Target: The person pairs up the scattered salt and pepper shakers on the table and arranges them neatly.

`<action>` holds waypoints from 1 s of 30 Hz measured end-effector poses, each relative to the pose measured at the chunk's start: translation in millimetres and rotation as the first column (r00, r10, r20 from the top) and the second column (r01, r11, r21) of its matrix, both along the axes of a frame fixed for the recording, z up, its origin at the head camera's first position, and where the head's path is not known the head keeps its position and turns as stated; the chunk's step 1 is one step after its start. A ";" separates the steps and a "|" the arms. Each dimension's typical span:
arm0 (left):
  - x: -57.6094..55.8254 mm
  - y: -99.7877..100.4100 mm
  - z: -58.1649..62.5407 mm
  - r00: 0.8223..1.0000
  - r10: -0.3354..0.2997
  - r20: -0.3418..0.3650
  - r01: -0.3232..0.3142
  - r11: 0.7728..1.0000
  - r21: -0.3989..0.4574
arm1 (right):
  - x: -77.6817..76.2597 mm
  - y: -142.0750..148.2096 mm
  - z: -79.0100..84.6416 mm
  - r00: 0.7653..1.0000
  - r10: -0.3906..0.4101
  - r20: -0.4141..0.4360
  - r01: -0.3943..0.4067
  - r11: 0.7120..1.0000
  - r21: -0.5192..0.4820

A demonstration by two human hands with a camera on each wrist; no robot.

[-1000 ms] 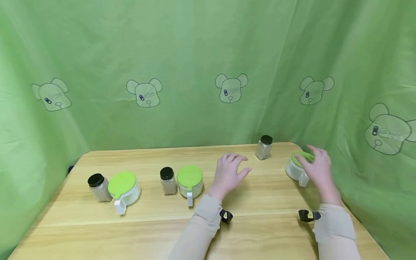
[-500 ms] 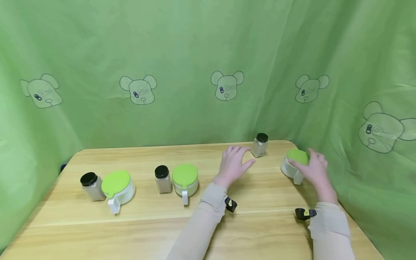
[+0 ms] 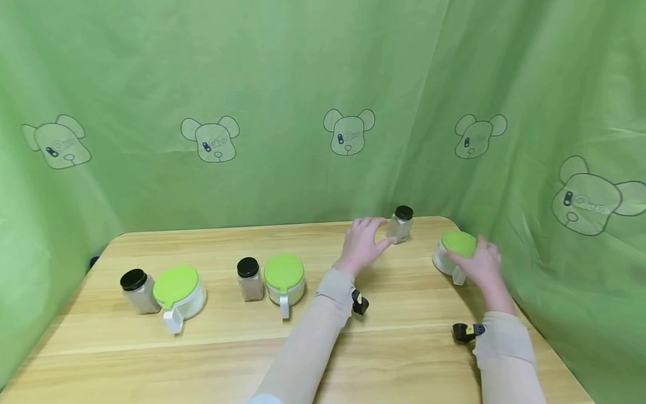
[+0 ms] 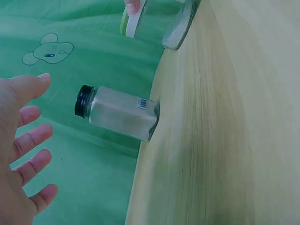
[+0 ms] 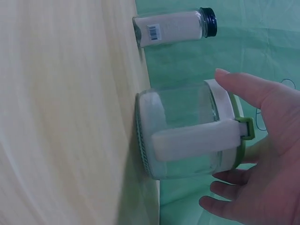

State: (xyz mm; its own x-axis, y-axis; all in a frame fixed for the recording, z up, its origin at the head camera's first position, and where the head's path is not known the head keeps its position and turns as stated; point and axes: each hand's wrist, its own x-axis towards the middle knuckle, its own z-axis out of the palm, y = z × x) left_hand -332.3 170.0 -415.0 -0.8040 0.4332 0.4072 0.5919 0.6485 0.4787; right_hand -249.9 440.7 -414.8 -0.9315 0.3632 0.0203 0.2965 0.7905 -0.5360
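In the head view, my left hand (image 3: 362,246) is beside a small square glass bottle with a black lid (image 3: 400,224) at the table's back right. Its thumb and fingers are spread, and the left wrist view shows a gap between them and the bottle (image 4: 121,112). My right hand (image 3: 481,266) is round the top of a glass jar with a green lid (image 3: 459,244) and a white handle. In the right wrist view, the thumb tip lies at the white collar of the jar (image 5: 187,140), with fingers at the opposite side. The jar stands upright on the table.
To the left on the wooden table (image 3: 202,370) stand two similar pairs: a black-lidded bottle (image 3: 250,279) beside a green-lidded jar (image 3: 284,275), and another bottle (image 3: 139,290) beside a jar (image 3: 178,289). A green curtain (image 3: 282,185) hangs behind.
My left hand has moved right and back to the black-lidded bottle. The right hand has come down and in round the green-lidded jar's top. The head view has shifted slightly.
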 end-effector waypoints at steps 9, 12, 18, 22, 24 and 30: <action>-13.6 12.3 -8.8 0.999 0.009 0.048 -0.010 1.000 0.012 | -2.3 -6.6 -4.0 0.999 -0.048 0.006 0.048 0.999 -0.021; -18.1 13.7 -10.9 0.997 0.007 0.079 -0.011 0.999 0.049 | -4.8 -9.8 -5.7 0.998 -0.067 0.003 0.067 0.997 -0.036; -25.9 18.9 -11.1 0.992 0.003 0.128 -0.015 0.995 0.097 | -6.9 -12.7 -7.5 0.994 -0.111 0.008 0.111 0.991 -0.069; -31.1 22.0 -8.5 0.989 0.024 0.144 -0.038 0.995 0.097 | -6.3 -15.0 -6.0 0.993 -0.119 -0.008 0.118 0.990 -0.075; -34.0 23.5 -7.2 0.989 0.034 0.146 -0.047 0.995 0.085 | -6.4 -15.4 -5.5 0.993 -0.120 -0.019 0.118 0.990 -0.081; -43.4 31.7 -7.6 0.987 0.038 0.158 -0.041 0.999 0.017 | -4.8 -14.2 -7.6 0.992 -0.125 -0.029 0.122 0.989 -0.089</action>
State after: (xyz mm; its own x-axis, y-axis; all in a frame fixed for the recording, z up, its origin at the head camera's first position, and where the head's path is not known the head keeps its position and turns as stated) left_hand -375.7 201.7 -422.6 -0.8753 0.3925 0.2826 0.4820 0.6590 0.5774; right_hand -254.7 426.5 -422.4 -0.8787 0.4772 0.0146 0.3694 0.6989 -0.6125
